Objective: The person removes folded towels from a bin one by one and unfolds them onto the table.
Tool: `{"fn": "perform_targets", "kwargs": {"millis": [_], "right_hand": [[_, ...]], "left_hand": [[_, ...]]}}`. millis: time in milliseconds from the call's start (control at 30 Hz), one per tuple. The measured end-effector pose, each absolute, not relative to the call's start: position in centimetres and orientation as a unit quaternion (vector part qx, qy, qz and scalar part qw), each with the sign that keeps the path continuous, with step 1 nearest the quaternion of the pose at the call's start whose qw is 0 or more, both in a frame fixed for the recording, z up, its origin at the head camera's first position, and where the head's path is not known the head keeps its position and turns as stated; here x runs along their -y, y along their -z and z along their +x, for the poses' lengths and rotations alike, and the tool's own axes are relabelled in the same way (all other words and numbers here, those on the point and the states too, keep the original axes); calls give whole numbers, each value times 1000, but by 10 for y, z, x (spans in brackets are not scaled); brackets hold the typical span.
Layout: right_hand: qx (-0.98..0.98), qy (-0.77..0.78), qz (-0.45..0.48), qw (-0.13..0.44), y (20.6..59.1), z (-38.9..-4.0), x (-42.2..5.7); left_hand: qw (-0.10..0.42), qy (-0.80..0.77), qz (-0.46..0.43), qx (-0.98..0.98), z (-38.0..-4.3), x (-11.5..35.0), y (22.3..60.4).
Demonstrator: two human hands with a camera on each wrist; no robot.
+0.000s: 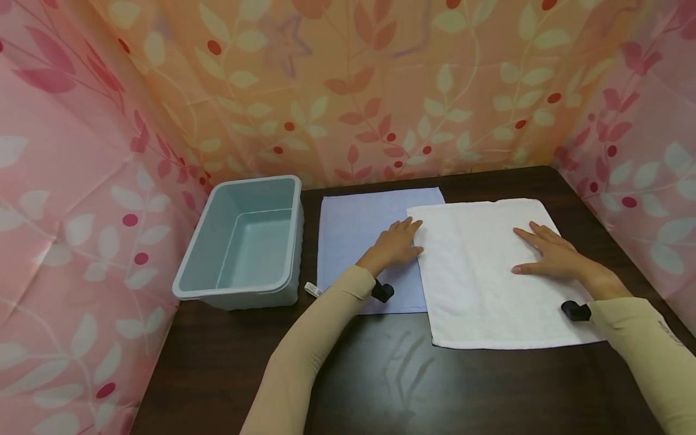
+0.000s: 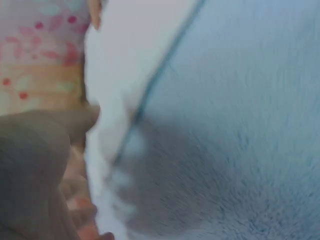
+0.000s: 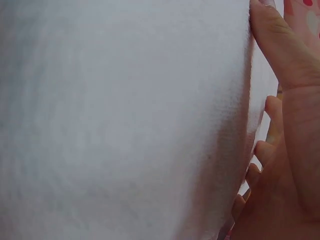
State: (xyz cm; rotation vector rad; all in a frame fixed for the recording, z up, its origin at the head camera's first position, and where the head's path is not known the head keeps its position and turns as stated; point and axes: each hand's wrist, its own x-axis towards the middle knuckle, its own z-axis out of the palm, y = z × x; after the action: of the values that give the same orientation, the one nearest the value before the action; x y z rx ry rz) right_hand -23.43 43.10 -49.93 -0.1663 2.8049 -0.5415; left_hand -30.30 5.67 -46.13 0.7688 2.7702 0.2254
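Note:
A white towel [image 1: 478,284] lies spread on the table, its left side overlapping a pale blue towel [image 1: 348,235]. At the white towel's upper left edge is my left hand [image 1: 396,244], fingers extended over the border between the two cloths. My right hand [image 1: 554,257] rests on the white towel's right part with fingers spread. In the left wrist view, the left hand [image 2: 40,165] is beside the white strip and the fuzzy blue cloth [image 2: 240,125]. White fabric [image 3: 125,100] fills most of the right wrist view, with the right hand [image 3: 280,135] along its right side.
An empty light blue-green plastic bin [image 1: 244,241] stands left of the towels. A small white tag [image 1: 312,290] sticks out at the blue towel's lower left. The dark table [image 1: 380,380] is bordered by floral curtains [image 1: 353,90] at the back and sides.

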Motion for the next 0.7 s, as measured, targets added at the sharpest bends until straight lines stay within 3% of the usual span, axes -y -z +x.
{"fn": "perform_targets", "kwargs": {"millis": [233,700], "right_hand": [[-969,193,-62,138,501,-233,-430],[-976,168,-64,123,484,-235,-432]], "left_hand": [[168,-51,271,-946,-311,-55,475],[156,-26,280,-947,-303,-60,464]]}}
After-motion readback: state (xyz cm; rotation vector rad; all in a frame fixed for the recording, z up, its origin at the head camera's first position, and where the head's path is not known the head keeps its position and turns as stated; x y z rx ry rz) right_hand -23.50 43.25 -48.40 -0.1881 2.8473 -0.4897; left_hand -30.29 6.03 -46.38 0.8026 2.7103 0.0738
